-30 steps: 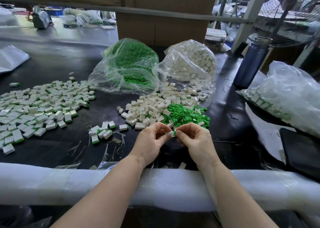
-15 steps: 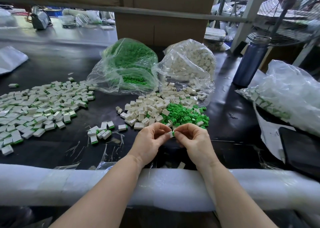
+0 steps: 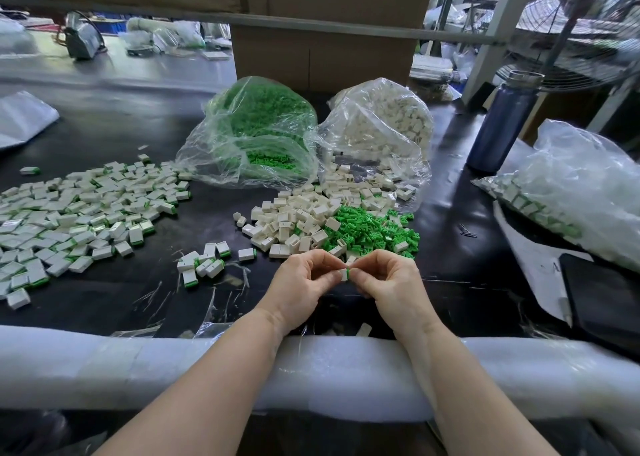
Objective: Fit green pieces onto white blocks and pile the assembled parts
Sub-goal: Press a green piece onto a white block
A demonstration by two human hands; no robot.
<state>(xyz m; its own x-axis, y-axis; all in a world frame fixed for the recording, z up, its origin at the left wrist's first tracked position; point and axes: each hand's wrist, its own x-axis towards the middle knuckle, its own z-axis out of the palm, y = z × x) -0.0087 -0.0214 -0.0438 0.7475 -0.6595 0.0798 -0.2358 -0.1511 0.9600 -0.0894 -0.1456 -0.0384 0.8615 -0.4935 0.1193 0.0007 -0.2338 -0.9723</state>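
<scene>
White block (image 3: 344, 274) with a green piece (image 3: 348, 272) at its right end is held between both hands, just above the near part of the black bench (image 3: 446, 209). Left hand (image 3: 302, 287) pinches the block's left side with thumb and forefinger; right hand (image 3: 388, 280) pinches the green end, fingers curled. Just behind the hands: loose heap of white blocks (image 3: 298, 218) touching a heap of green pieces (image 3: 370, 228) on its right. Small cluster of assembled parts (image 3: 204, 265) left of the hands, and a wide spread pile of assembled parts (image 3: 76, 213) further left. Behind the heaps, two open clear bags side by side: green-piece bag (image 3: 258, 130) on the left, white-block bag (image 3: 381, 126) on the right, its mouth spilling into the white heap. Blue bottle (image 3: 500, 123) stands upright at back right. Another clear bag (image 3: 571, 185) with assembled parts lies far right, dark tablet-like slab (image 3: 602, 299) near it. Both forearms rest over a white foam-wrapped rail (image 3: 104, 369) along the bench's near edge. Cardboard box (image 3: 322, 57) behind the bags.
</scene>
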